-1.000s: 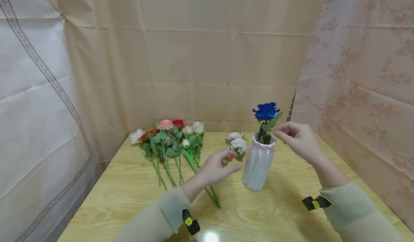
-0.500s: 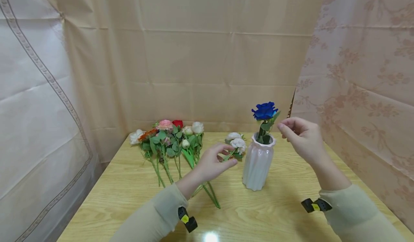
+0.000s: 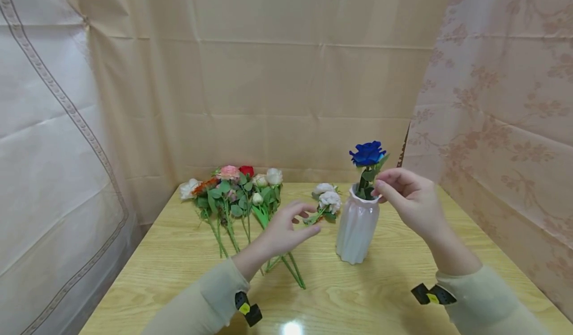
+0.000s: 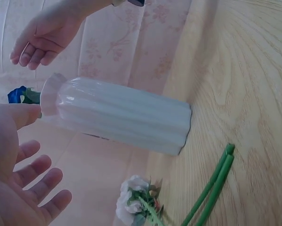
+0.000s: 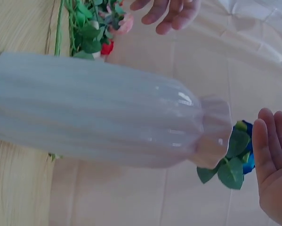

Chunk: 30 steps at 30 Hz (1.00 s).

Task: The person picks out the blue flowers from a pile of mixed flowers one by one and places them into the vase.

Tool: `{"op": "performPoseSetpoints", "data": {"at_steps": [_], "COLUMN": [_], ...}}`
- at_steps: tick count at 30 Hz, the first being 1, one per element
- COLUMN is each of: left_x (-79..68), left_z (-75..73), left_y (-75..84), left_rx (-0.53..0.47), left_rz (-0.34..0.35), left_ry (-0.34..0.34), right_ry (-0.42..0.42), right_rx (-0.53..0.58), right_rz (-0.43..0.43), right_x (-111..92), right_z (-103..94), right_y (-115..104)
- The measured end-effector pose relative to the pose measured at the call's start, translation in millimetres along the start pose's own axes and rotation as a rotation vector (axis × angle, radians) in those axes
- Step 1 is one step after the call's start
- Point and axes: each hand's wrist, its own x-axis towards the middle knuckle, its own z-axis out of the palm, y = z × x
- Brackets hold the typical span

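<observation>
A white fluted vase (image 3: 356, 230) stands upright on the table, holding a blue rose (image 3: 368, 154) whose green leaves show above the rim. My right hand (image 3: 409, 203) is beside the vase mouth and the rose's leaves, its fingers loosely bent; the right wrist view shows those fingers (image 5: 269, 141) nearly straight, gripping nothing. To the left of the vase, my left hand (image 3: 282, 231) hovers with spread, relaxed fingers (image 4: 44, 181) and nothing in them. Between the left hand and the vase lie white flowers (image 3: 330, 201) with a short green stem.
Left on the wooden table (image 3: 147, 285) lies a pile of artificial flowers: a pink flower (image 3: 229, 172), a red rose (image 3: 246, 170), white and orange blooms. Their green stems (image 3: 293, 270) point toward the front. A beige curtain (image 3: 286, 86) hangs behind, a patterned cloth (image 3: 506, 141) at right.
My left hand has drawn back leftward, away from the vase. My right hand shifted slightly right, then came back left to the vase rim. The blue rose swayed slightly.
</observation>
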Motion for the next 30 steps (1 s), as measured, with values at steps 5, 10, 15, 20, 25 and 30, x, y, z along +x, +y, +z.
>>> {"op": "performPoseSetpoints", "data": {"at_steps": [5, 10, 15, 20, 25, 30], "left_x": [-4.3, -7.2, -10.1, -12.6, -14.8, -17.9], "left_z": [-5.0, -10.9, -16.8, -22.3, -28.1, -33.5], "left_y": [-6.1, -13.2, -16.0, -17.7, -24.0, -30.2], "left_rx": [0.039, 0.041, 0.045, 0.054, 0.058, 0.037], "left_rz": [0.002, 0.013, 0.006, 0.0, -0.012, -0.024], "left_ry": [0.014, 0.031, 0.036, 0.051, 0.055, 0.063], "right_ry": [-0.044, -0.1, -0.134, -0.118, -0.075, 0.048], "right_rx": [0.097, 0.139, 0.19, 0.165, 0.12, 0.039], "right_rz": [-0.021, -0.041, -0.039, -0.032, -0.072, -0.184], "right_x": [-4, -7, -9, -11, -13, -16], "right_z": [7.0, 15.5, 24.5, 30.1, 32.1, 32.1], "right_y": [-2, -1, 0, 1, 5, 12]}}
